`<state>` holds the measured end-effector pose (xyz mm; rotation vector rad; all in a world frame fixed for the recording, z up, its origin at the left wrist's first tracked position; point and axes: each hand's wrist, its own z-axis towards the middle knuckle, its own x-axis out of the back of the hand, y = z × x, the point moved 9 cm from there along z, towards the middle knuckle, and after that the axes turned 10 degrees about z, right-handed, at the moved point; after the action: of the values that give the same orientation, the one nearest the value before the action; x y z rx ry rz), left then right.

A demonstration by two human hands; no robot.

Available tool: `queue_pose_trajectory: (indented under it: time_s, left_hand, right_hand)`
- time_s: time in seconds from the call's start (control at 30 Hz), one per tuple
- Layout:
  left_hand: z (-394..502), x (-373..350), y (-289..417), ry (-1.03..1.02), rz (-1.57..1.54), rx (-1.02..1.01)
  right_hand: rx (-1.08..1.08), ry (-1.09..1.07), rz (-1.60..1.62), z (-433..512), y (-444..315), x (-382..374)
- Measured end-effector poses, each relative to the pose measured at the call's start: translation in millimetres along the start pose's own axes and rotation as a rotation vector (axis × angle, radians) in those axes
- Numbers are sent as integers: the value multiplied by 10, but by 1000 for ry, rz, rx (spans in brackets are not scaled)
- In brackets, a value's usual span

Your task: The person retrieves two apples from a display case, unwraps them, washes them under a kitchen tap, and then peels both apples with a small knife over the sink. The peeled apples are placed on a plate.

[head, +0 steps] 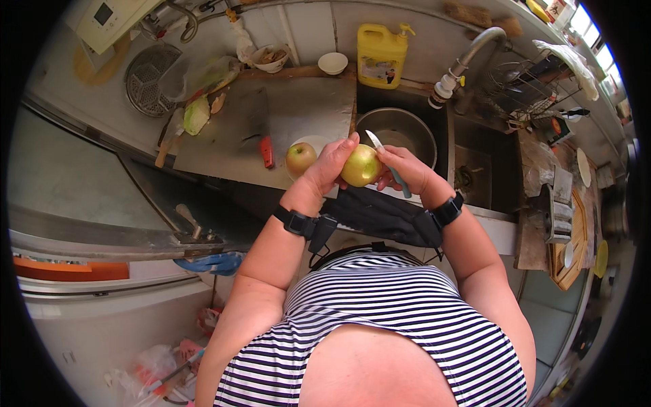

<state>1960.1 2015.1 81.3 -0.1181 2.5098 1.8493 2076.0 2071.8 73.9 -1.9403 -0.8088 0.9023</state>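
Note:
My left hand (pixel 328 163) grips a yellow-green apple (pixel 360 170) from its left side. A pale hollow shows on the apple's right side, where a piece of skin or flesh is gone. In my right hand (pixel 409 168) is a small paring knife (pixel 375 140) with a blue-grey handle, its blade pointing up and away from me. My right thumb lies close by the apple's upper right edge. Beside my left hand, a second apple (pixel 301 157) with blushed skin rests on a white plate (pixel 320 142), partly hidden by that hand.
A steel basin (pixel 432 135) stands in the sink under the faucet (pixel 457 66). On the steel counter (pixel 224 147) lie a red-handled knife (pixel 266 151) and a cabbage piece (pixel 197 115). A yellow jug (pixel 382 56) and white bowl (pixel 333 63) line the back.

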Motion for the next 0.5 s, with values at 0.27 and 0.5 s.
queue_pose_trajectory:
  time_s: [0.27,0.5]
  left_hand:
    - [-143,666,-35,272,214,-12]
    - [-342,1331,95,716,1231,-167]
  right_hand:
    - [-75,-152,276,447,253,-374]
    - [19,-29,460,741,378,-254]
